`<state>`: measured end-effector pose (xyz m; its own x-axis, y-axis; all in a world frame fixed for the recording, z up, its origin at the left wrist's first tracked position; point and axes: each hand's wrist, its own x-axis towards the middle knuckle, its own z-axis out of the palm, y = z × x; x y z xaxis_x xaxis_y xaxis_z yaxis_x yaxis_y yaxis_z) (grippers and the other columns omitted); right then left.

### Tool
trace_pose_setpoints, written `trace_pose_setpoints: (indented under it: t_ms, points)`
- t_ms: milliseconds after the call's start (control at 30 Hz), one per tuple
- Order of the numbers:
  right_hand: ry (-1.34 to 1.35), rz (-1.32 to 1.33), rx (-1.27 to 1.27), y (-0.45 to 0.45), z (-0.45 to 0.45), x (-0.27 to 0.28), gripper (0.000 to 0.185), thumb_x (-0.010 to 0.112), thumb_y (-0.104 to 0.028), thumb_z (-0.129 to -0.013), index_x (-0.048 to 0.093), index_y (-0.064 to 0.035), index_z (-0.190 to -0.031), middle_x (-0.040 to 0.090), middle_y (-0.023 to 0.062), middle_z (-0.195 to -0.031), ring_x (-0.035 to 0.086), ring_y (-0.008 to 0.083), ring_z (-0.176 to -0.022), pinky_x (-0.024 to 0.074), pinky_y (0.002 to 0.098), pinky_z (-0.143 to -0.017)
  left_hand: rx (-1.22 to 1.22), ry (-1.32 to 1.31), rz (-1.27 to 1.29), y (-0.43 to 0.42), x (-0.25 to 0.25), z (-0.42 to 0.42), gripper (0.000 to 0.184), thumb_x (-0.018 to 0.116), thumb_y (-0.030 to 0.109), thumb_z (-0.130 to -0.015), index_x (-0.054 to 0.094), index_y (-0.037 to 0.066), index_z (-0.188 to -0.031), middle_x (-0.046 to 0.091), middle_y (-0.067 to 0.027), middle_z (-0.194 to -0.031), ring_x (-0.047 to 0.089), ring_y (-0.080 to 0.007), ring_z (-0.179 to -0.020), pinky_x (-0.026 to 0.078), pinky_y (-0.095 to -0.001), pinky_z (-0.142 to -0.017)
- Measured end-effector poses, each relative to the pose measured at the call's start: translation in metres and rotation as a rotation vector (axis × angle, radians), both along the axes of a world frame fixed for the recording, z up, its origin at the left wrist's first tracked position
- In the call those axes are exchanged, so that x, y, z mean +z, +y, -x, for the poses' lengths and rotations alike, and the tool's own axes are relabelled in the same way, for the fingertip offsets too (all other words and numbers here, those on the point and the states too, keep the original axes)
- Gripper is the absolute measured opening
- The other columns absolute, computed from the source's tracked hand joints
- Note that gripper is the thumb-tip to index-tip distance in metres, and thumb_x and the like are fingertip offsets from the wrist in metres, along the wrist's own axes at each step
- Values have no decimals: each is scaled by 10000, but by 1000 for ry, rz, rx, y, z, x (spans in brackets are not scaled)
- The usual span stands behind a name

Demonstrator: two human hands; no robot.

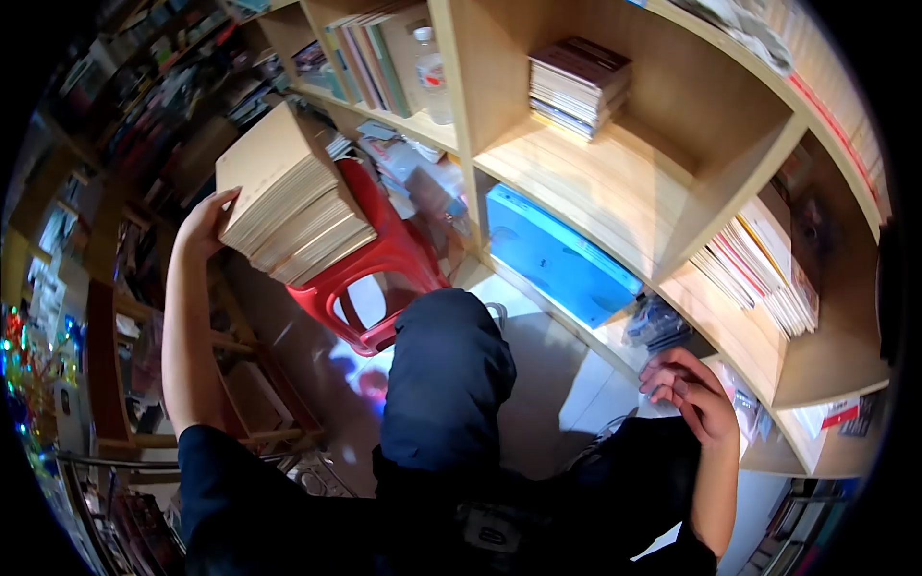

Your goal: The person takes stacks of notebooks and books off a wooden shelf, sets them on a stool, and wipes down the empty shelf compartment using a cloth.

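A tall stack of cream-coloured books point(279, 197) stands on a red plastic stool point(360, 317), its page edges towards me. My left hand point(206, 223) grips the near left side of that stack, with part of its fingers hidden behind the books. Over on the right, my right hand point(696, 394) hovers above my knee, close to the shelf unit. Its fingers are curled in towards the thumb, and I see nothing in them.
A wooden shelf unit point(461, 106) runs along the right. It holds a small pile of books point(576, 86), a clear bottle point(432, 77), a blue flat box point(557, 254) and leaning booklets point(754, 259). Crowded shelves line the left.
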<state>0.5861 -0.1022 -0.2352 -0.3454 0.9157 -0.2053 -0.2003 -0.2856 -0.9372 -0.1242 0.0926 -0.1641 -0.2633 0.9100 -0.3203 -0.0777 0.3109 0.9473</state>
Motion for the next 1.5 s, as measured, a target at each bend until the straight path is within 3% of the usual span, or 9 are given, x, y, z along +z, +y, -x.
trace_pose_setpoints:
  t_ms: [100, 233, 467, 567, 767, 833, 1000, 1100, 1500]
  points:
    - [-35, 1, 1, -2, 0, 5, 392, 586, -106, -839, 543, 22, -1208, 625, 154, -1123, 623, 236, -1014, 471, 314, -836, 280, 678, 28, 7, 11, 3, 639, 726, 248, -843, 450, -10, -1359, 660, -151, -1093, 661, -234, -893, 522, -313, -791]
    - [-88, 3, 29, -7, -1, 8, 364, 577, -98, -836, 571, 10, -1184, 636, 136, -1100, 621, 223, -1008, 466, 306, -842, 430, 1387, -776, 12, 31, -79, 697, 738, 272, -851, 402, 3, -1399, 508, -180, -1335, 517, -252, -1205, 407, -350, -1017]
    - [-68, -8, 21, -17, 3, 12, 348, 589, -110, -846, 587, -3, -1177, 636, 104, -1091, 617, 194, -1004, 448, 287, -865, -711, 702, -661, 43, 16, -344, 305, 626, 226, -913, 622, 0, -1119, 673, -90, -1032, 646, -194, -975, 502, -324, -867]
    - [-97, -5, 8, -16, 7, 14, 298, 593, -69, -881, 595, -15, -1174, 635, 81, -1082, 608, 167, -999, 445, 271, -875, -666, 897, -520, 127, -38, -412, 348, 624, 244, -890, 626, -5, -1133, 676, -87, -979, 625, -186, -922, 486, -319, -832]
    - [-141, 44, 20, -19, 9, 3, 293, 655, -111, -901, 579, -25, -1171, 615, 42, -1052, 570, 80, -950, 428, 201, -837, -401, 459, -199, 256, -117, -451, 320, 534, 219, -896, 649, -29, -1062, 675, -124, -934, 621, -227, -829, 478, -332, -728]
    - [-175, 37, 5, -20, 10, 1, 273, 640, -65, -901, 578, -22, -1162, 610, 46, -1042, 565, 77, -930, 425, 206, -819, -370, 462, -172, 255, -113, -462, 274, 442, 139, -851, 624, -64, -878, 641, -182, -824, 649, -270, -822, 470, -547, -646]
    - [-279, -47, 12, -17, -5, -15, 278, 642, -34, -896, 573, -26, -1165, 609, 36, -1036, 576, 82, -930, 443, 226, -801, -263, 845, -438, 267, -142, -479, 573, 509, 206, -827, 430, -108, -1299, 599, -352, -1161, 565, -472, -1140, 424, -460, -1022]
    - [-298, -42, 19, -13, -11, -22, 283, 658, -56, -897, 573, -34, -1167, 613, 36, -1029, 585, 88, -934, 448, 232, -787, -248, 941, -474, 270, -157, -479, 701, 555, 237, -808, 320, -108, -1370, 601, -329, -1176, 549, -460, -1160, 399, -482, -1036]
    - [-427, 38, 17, 3, -8, -24, 306, 695, -122, -889, 586, -54, -1166, 637, 34, -1006, 605, 117, -930, 442, 263, -803, -22, 1120, -359, 256, -135, -513, 648, 676, 247, -736, 405, -101, -1212, 572, -275, -1216, 508, -412, -1187, 399, -443, -1026]
